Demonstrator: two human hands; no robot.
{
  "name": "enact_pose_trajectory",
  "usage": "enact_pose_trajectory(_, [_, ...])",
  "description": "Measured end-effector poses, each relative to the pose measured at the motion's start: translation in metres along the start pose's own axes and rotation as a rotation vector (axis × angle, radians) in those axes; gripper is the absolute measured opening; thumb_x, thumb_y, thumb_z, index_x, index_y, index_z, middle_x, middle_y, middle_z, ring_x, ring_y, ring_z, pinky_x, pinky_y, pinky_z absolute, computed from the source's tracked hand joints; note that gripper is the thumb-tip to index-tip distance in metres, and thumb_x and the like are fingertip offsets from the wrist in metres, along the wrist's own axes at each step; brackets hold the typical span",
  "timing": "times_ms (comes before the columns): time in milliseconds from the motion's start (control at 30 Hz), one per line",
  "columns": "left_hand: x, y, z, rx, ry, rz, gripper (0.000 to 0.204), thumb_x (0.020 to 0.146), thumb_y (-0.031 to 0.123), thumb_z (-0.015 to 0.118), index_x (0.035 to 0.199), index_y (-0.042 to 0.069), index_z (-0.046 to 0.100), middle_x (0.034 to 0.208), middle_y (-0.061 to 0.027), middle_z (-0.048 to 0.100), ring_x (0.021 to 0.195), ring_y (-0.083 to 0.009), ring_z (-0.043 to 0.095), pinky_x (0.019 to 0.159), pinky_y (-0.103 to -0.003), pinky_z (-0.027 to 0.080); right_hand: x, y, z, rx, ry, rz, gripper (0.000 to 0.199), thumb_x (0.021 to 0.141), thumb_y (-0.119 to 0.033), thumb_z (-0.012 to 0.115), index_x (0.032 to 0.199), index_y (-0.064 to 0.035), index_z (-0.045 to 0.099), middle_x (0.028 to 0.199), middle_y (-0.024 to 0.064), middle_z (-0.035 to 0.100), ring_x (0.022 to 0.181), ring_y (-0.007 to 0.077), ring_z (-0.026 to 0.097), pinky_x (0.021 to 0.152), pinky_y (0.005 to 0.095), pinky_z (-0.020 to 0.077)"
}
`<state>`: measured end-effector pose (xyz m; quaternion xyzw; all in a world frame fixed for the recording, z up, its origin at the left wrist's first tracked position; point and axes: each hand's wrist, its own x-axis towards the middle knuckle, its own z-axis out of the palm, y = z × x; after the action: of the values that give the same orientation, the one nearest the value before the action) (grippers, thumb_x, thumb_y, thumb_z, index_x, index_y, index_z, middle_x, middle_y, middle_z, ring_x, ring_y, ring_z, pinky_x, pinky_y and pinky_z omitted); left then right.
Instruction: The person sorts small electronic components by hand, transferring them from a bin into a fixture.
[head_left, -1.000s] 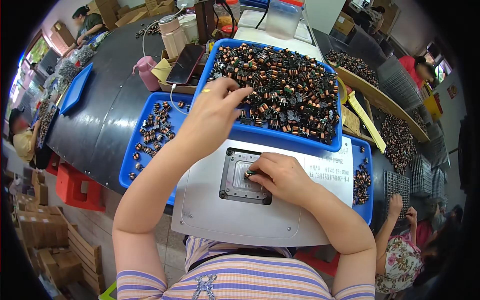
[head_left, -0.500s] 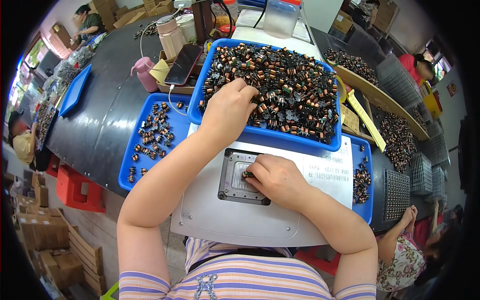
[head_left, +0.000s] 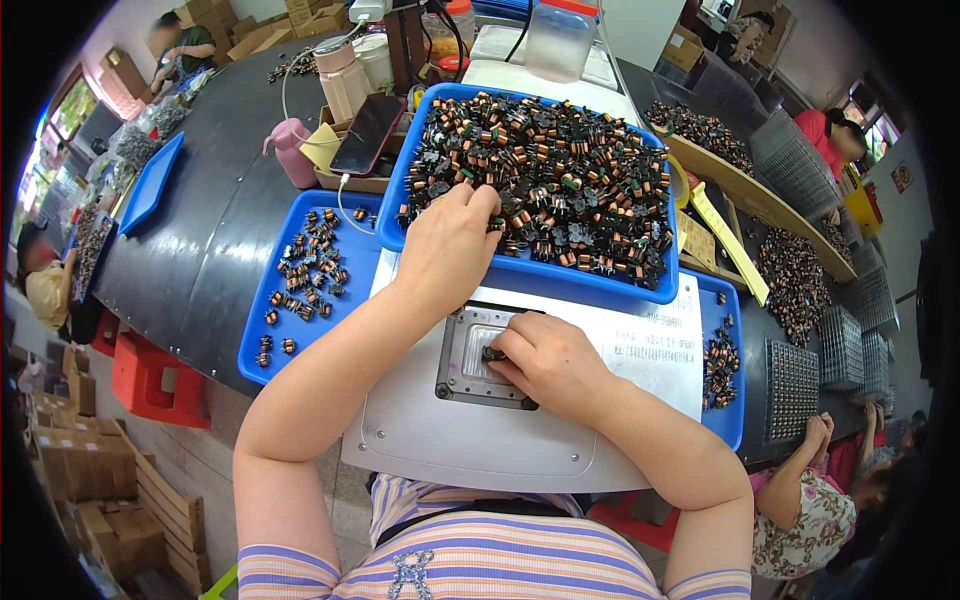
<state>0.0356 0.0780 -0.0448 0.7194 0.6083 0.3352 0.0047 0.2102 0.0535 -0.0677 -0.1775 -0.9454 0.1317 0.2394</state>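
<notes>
My left hand (head_left: 447,246) reaches into the big blue tray (head_left: 640,292) heaped with small copper-wound coil parts (head_left: 570,190), its fingers curled down among them. My right hand (head_left: 545,358) rests on the grey metal fixture (head_left: 462,362) set in a pale grey plate (head_left: 420,430), pinching one small coil part (head_left: 492,353) at the fixture's recess. Whether the left hand's fingers hold a part is hidden.
A flat blue tray (head_left: 262,350) at the left holds several scattered coil parts. A printed white sheet (head_left: 660,350) lies right of the fixture. A phone (head_left: 367,134), a pink bottle (head_left: 291,150) and jars stand behind. Other people work at the right and far left.
My left hand has pushed farther into the heap of coil parts and curled its fingers. My right hand has stayed on the fixture with the small part.
</notes>
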Motion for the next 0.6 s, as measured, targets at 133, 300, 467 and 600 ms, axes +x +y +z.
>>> enact_pose_trajectory(133, [0.0,-0.003,0.002,-0.075,-0.01,-0.067,0.025,0.071,0.008,0.068,0.088,0.005,0.051,0.086,-0.0122,0.053,0.083,-0.0316,0.055,0.07,-0.039,0.046,0.0,0.0,-0.001,0.019,0.0,0.003,0.018,0.071,-0.012,0.067,0.081,-0.0043,0.055,0.078,0.0091,0.054,0.074,0.0265,0.055,0.065,0.0359,0.046])
enact_pose_trajectory(300, [0.0,-0.008,0.006,-0.091,0.059,-0.024,0.024,0.071,0.006,0.069,0.088,0.004,0.052,0.083,-0.0081,0.055,0.067,-0.0229,0.055,0.062,-0.034,0.044,0.0,0.0,0.0,0.032,-0.002,0.011,0.018,0.071,-0.011,0.068,0.081,-0.0043,0.055,0.078,0.0092,0.054,0.074,0.0268,0.055,0.066,0.0362,0.0458])
enact_pose_trajectory(467, [0.002,-0.01,0.0,-0.181,0.018,-0.033,0.025,0.068,0.002,0.069,0.087,0.003,0.052,0.082,-0.0099,0.054,0.07,-0.0237,0.054,0.064,-0.033,0.045,0.0,0.0,0.001,0.026,0.009,0.002,0.018,0.072,-0.013,0.066,0.08,-0.005,0.054,0.076,0.0083,0.054,0.074,0.0259,0.055,0.067,0.0358,0.045])
enact_pose_trajectory(600, [0.008,-0.008,-0.008,-0.426,0.005,-0.133,0.031,0.069,0.002,0.068,0.097,0.003,0.055,0.083,-0.0086,0.057,0.071,-0.0181,0.055,0.065,-0.03,0.046,-0.002,0.004,0.0,0.071,0.017,0.029,0.016,0.073,-0.012,0.066,0.082,-0.0046,0.055,0.077,0.0094,0.056,0.072,0.026,0.057,0.066,0.0352,0.0461])
